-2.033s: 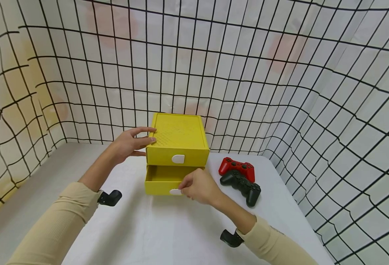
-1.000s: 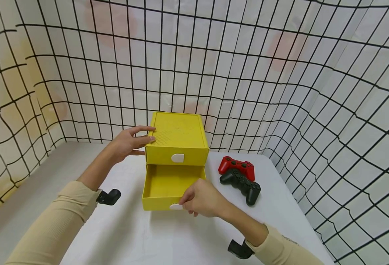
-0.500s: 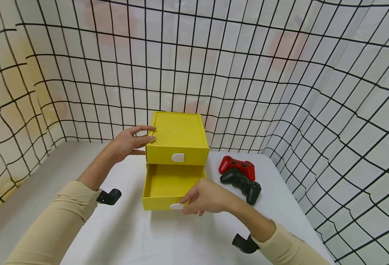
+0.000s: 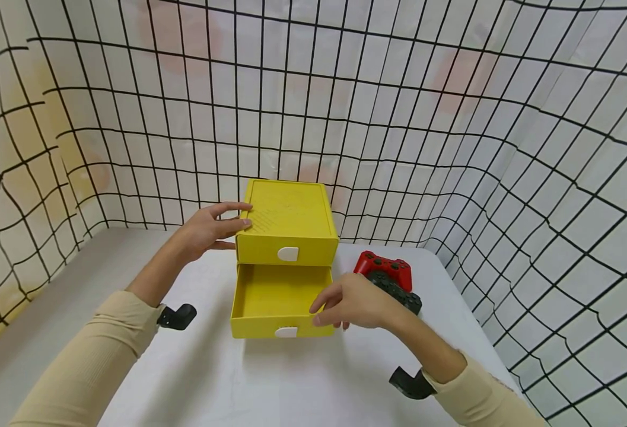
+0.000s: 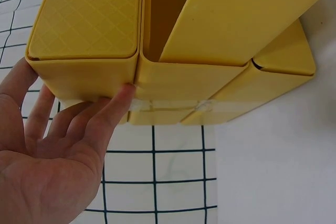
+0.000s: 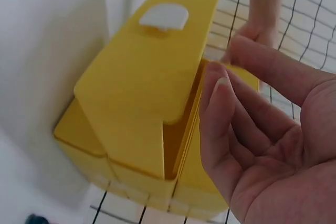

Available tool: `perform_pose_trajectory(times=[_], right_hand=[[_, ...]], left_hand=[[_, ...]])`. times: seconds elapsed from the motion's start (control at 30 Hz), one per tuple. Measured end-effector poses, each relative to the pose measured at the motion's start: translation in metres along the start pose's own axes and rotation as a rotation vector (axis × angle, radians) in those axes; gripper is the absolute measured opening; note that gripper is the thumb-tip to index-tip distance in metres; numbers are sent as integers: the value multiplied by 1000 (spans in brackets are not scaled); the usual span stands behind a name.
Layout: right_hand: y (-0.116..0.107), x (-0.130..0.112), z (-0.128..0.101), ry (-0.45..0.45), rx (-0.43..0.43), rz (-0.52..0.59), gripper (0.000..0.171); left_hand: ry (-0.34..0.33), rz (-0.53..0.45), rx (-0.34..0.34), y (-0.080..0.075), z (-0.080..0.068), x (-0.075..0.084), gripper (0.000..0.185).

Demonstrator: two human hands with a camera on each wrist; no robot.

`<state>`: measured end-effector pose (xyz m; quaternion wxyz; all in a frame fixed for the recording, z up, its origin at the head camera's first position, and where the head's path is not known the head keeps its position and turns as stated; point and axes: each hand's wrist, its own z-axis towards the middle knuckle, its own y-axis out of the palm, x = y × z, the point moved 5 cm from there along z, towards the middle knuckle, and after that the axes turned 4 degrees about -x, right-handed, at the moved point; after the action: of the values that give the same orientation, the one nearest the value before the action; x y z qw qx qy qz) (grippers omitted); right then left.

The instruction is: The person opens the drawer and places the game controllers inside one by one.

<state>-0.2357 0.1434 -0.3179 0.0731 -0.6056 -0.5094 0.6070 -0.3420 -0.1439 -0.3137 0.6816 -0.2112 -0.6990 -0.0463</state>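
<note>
A yellow two-drawer box stands on a white table. Its lower drawer is pulled out and looks empty; a white tab sits on its front. My left hand rests open against the box's left side, fingers straight along the top edge. My right hand hovers open at the drawer's right front corner, off the tab, holding nothing. A red game controller and a black game controller lie right of the box, partly hidden behind my right hand.
White sheets with a black grid wall in the table at the back and both sides. The table's right edge runs close past the controllers. Bare tabletop lies in front of the drawer and to the left of the box.
My right hand pulled the lower drawer out, then let go of the white tab and moved right, its fingers spreading. The left hand stayed on the box.
</note>
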Motion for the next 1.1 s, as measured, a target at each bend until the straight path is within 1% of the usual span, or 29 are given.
perform_pose_trajectory(times=[0.07,0.23,0.33,0.43,0.67,0.77,0.87,1.0,1.1], right_hand=[[-8,6,0,15,49,1,20],[-30,27,2,67,201,0,27],[-42,40,2,87,277,-32,31],[-51,53,0,100,326,-70,37],[-62,87,-5,191,365,-85,48],[-67,101,-10,214,381,-95,55],[-71,113,-14,218,394,-99,59],[-75,132,-19,249,394,-110,63],[-75,146,-23,294,391,-99,67]], left_hand=[[1,-1,-1,0,0,0,57],[3,4,1,0,0,-1,57],[1,2,4,0,0,-1,57],[2,1,3,0,0,-1,57],[-6,-3,3,0,1,-1,58],[-14,-11,4,0,1,0,59],[-12,-9,5,0,0,0,58],[-7,-7,3,0,-1,0,58],[-13,-9,1,0,-1,0,59]])
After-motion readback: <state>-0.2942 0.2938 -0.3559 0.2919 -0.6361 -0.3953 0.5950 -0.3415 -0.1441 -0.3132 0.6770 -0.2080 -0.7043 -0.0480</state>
